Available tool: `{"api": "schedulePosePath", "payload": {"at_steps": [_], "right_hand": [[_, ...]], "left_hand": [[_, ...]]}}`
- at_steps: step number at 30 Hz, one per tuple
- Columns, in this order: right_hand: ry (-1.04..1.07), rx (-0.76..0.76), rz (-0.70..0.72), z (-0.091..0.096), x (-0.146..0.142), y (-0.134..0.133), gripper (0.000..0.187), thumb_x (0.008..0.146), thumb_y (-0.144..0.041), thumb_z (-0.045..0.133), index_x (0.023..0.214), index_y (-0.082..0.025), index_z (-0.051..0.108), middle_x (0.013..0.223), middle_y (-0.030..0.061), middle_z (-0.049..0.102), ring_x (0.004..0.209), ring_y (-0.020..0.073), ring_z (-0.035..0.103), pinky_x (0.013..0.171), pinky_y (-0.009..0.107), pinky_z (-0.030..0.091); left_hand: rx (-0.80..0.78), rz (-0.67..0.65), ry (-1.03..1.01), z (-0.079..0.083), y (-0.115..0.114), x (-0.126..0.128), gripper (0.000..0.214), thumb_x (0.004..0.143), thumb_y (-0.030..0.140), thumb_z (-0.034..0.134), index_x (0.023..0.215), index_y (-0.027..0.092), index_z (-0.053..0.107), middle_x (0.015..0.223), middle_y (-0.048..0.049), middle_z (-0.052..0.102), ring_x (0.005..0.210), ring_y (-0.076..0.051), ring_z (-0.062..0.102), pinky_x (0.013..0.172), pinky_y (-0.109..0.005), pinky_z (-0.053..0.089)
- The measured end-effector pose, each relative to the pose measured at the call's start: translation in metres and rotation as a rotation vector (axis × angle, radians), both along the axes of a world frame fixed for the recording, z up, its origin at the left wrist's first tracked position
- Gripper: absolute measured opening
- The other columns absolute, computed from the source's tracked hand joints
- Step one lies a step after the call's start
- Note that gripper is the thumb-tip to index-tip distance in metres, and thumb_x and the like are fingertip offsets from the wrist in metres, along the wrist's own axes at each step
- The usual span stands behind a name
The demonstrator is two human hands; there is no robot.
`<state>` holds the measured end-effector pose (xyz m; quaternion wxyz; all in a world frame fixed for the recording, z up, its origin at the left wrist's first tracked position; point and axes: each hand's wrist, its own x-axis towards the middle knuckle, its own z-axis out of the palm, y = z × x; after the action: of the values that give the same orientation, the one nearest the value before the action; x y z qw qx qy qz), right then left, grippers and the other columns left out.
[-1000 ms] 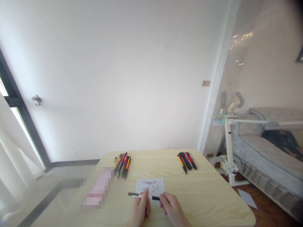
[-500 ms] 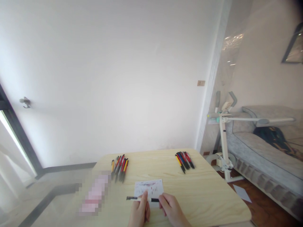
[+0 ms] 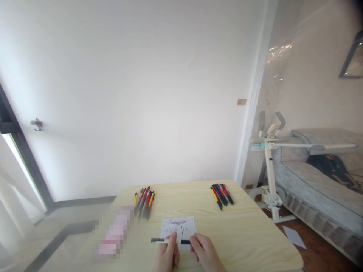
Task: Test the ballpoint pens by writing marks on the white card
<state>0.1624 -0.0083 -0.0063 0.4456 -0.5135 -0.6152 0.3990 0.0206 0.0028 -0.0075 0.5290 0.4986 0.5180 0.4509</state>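
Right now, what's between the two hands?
The head view shows a pen's black end between the left hand and right hand, with a printed card behind it.

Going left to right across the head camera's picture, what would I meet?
Small grey metallic wall hook, left bunch of slim red, yellow and grey pens, bare left hand, bare right hand, white-framed exercise machine, dark-framed wall hanging.
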Motion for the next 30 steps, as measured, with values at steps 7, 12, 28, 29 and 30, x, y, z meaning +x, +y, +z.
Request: {"api": "schedulePosePath", "payload": {"at_steps": [7, 12, 28, 29, 30], "right_hand": [[-0.003, -0.005, -0.004, 0.0001, -0.0001, -0.0016, 0.048, 0.081, -0.055, 0.034, 0.056, -0.017, 0.048, 0.043, -0.0054, 0.038, 0.042, 0.0096, 0.041, 0.043, 0.020, 0.031], [-0.030, -0.006, -0.009, 0.0023, 0.0020, -0.0031, 0.049, 0.080, -0.057, 0.034, 0.056, -0.017, 0.049, 0.043, -0.0053, 0.039, 0.042, 0.0096, 0.042, 0.045, 0.020, 0.031], [-0.017, 0.010, 0.027, 0.0040, 0.0036, -0.0036, 0.049, 0.080, -0.056, 0.035, 0.057, -0.016, 0.051, 0.043, -0.0053, 0.040, 0.042, 0.0095, 0.041, 0.045, 0.021, 0.031], [-0.018, 0.011, 0.028, 0.0043, 0.0037, -0.0037, 0.049, 0.080, -0.056, 0.035, 0.057, -0.016, 0.051, 0.043, -0.0052, 0.041, 0.043, 0.0096, 0.041, 0.046, 0.021, 0.032], [-0.018, 0.012, 0.029, 0.0048, 0.0037, -0.0039, 0.049, 0.081, -0.056, 0.036, 0.057, -0.016, 0.052, 0.043, -0.0051, 0.041, 0.043, 0.0097, 0.041, 0.046, 0.021, 0.032]], "left_hand": [[0.023, 0.001, 0.019, 0.0017, -0.0024, -0.0009, 0.061, 0.071, 0.068, 0.032, 0.030, 0.022, 0.035, 0.028, 0.0029, 0.032, 0.031, -0.010, 0.036, 0.042, -0.025, 0.030], [0.039, -0.011, -0.008, 0.0036, -0.0045, -0.0006, 0.059, 0.071, 0.067, 0.033, 0.033, 0.022, 0.035, 0.029, 0.0035, 0.033, 0.031, -0.010, 0.035, 0.040, -0.025, 0.029], [0.045, -0.052, 0.031, 0.0014, -0.0023, -0.0025, 0.060, 0.073, 0.066, 0.032, 0.033, 0.022, 0.036, 0.029, 0.0030, 0.035, 0.032, -0.010, 0.036, 0.041, -0.024, 0.030], [0.047, -0.049, 0.035, 0.0016, -0.0022, -0.0024, 0.060, 0.072, 0.066, 0.032, 0.033, 0.022, 0.036, 0.029, 0.0031, 0.035, 0.032, -0.010, 0.036, 0.041, -0.024, 0.030], [0.048, -0.046, 0.035, 0.0017, -0.0021, -0.0024, 0.059, 0.071, 0.067, 0.032, 0.033, 0.022, 0.035, 0.029, 0.0032, 0.035, 0.032, -0.010, 0.036, 0.041, -0.024, 0.030]]}}
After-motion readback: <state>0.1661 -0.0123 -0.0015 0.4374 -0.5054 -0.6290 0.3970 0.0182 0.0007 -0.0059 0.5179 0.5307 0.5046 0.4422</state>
